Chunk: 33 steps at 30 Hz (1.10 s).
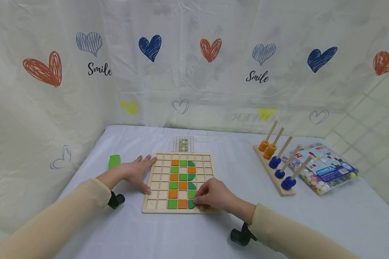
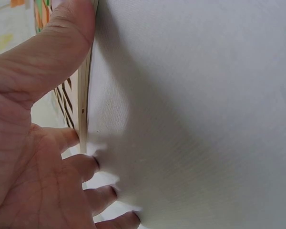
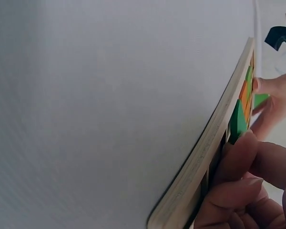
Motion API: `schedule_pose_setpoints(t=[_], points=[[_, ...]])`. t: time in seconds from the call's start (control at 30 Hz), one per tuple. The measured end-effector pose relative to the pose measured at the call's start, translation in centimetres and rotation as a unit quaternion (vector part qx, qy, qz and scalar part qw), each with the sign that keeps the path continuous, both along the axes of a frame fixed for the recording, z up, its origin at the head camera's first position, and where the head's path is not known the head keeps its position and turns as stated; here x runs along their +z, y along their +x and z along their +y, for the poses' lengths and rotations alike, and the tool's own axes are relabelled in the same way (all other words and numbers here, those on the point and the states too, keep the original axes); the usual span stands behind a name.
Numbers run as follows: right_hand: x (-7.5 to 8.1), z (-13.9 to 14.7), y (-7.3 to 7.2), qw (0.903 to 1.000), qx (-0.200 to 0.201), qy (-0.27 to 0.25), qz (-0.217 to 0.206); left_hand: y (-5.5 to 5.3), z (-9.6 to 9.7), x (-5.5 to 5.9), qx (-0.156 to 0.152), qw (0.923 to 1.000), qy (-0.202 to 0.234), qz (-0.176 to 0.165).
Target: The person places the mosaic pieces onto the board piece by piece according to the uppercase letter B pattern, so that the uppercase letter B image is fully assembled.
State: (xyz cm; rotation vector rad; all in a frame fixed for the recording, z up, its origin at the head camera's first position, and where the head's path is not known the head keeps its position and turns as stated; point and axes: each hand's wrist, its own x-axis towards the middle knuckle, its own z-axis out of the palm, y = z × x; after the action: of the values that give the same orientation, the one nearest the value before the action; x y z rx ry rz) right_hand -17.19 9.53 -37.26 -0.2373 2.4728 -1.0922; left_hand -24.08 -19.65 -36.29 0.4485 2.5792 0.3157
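Note:
A wooden grid board [image 1: 159, 211] lies on the white cloth, with orange and green square tiles and dark green rounded tiles in its middle columns. My left hand [image 1: 137, 172] rests at the board's left side, fingers spread, thumb and forefinger touching the edge. At the bottom row, my right hand [image 1: 215, 194] pinches a dark green rounded tile [image 1: 191, 204] between thumb and fingertip. In the right wrist view that green tile [image 3: 237, 123] stands tilted up from the board. The other right fingers are curled over the board's near right corner.
A printed grid card [image 1: 183, 144] lies just behind the board. Beyond my left wrist is a green block [image 1: 114, 160], partly hidden by the arm. To the right stand a peg stand [image 1: 273, 176] with orange and blue beads and a clear package [image 1: 327, 165] of colored pieces.

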Motion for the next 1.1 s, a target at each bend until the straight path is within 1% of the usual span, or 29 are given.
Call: schedule_pose_setpoints(t=[0.1, 0.2, 0.53, 0.67, 0.83, 0.93, 1.1], points=[[0.0, -0.17, 0.06, 0.9997, 0.003, 0.019, 0.014, 0.03, -0.05, 0.03, -0.001, 1.0, 0.0, 0.001], [-0.01, -0.26, 0.11, 0.9994, 0.005, 0.026, 0.023, 0.05, -0.13, 0.03, -0.001, 1.0, -0.001, 0.001], [0.07, -0.16, 0.46, 0.9992, 0.002, 0.025, 0.032, 0.08, -0.28, -0.07, 0.0, 1.0, 0.0, 0.002], [0.08, 0.05, 0.42, 0.9989, 0.015, 0.027, 0.036, 0.08, -0.3, -0.1, -0.002, 1.0, -0.002, 0.004], [0.15, -0.1, 0.43, 0.9977, 0.035, 0.026, 0.051, 0.19, -0.27, 0.02, 0.0, 1.0, -0.003, 0.005], [0.08, -0.26, 0.43, 0.9969, 0.037, 0.034, 0.06, 0.15, -0.25, -0.04, 0.003, 1.0, -0.001, 0.002], [0.02, -0.26, 0.51, 0.9954, 0.04, 0.045, 0.074, -0.21, -0.25, -0.31, 0.003, 1.0, -0.003, -0.001]])
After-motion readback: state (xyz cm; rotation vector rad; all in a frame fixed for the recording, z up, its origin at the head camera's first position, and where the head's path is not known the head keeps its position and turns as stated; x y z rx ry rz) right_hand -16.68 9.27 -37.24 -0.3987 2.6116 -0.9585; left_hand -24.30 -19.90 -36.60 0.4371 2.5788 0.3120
